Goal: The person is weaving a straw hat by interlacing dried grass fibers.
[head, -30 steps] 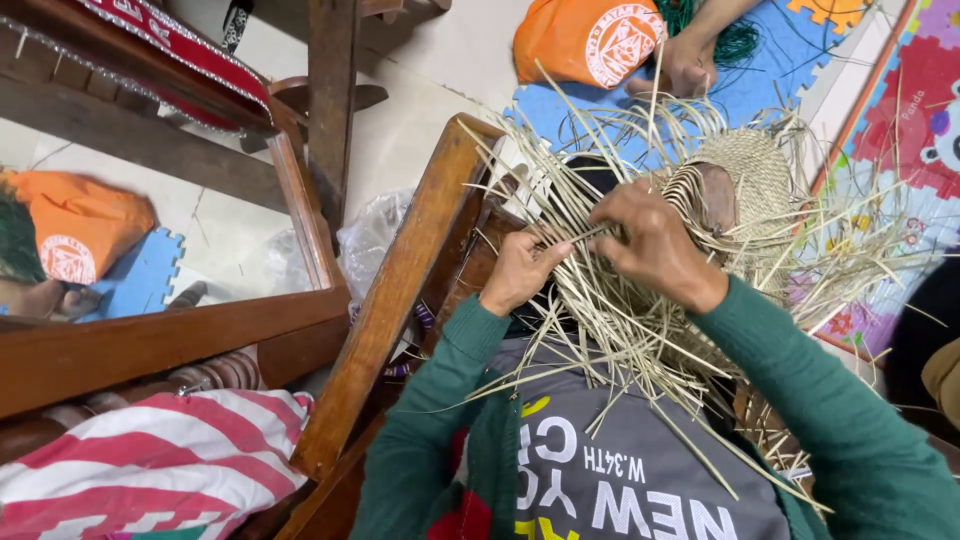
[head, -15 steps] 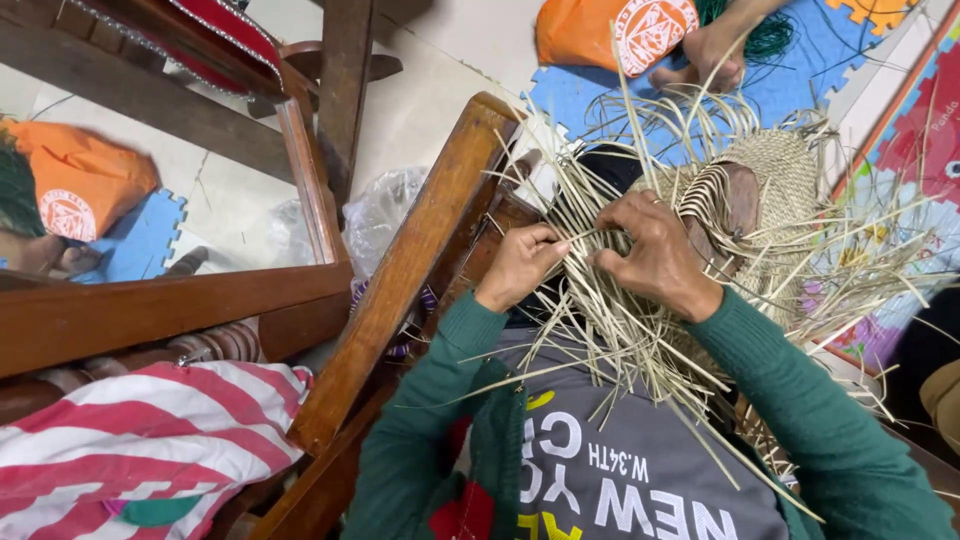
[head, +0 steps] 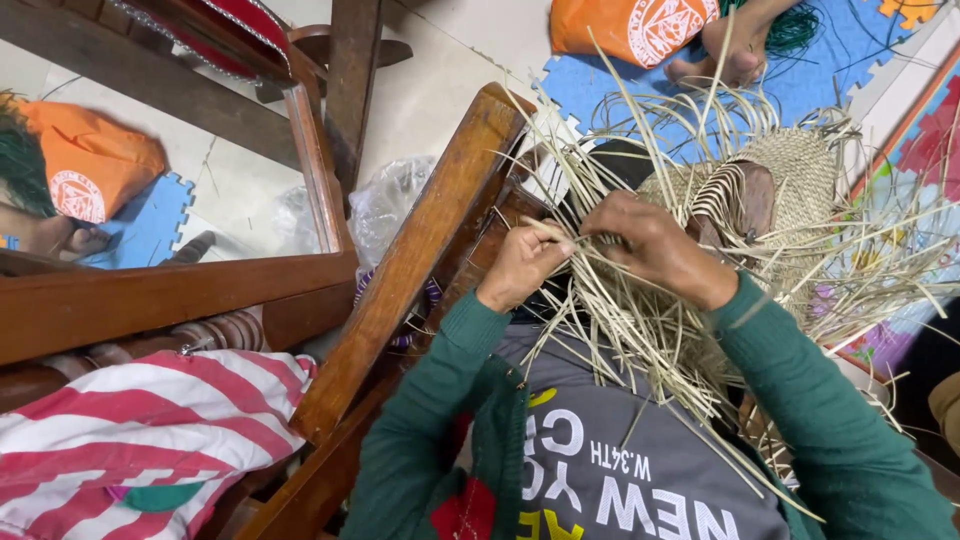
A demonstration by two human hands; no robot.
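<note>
A bundle of pale straw strands [head: 640,330] is held between both hands, right in front of the chest. The left hand [head: 520,265] is pinched shut on a few strands near their upper ends, fingertips drawn together. The right hand [head: 655,250] is curled over the same strands just beside it, fingers closed around them where they run into the woven straw piece [head: 800,180] lying beyond the grip. Below the grip the loose ends fan out and hang freely; above and to the right of it more ends stick up stiffly.

The straw is judged to be very light, springy yet brittle, and easily kinked or split if bent sharply. It is best taken close to the woven edge, a few strands at a time, with fingertip pressure rather than a full fist.
</note>
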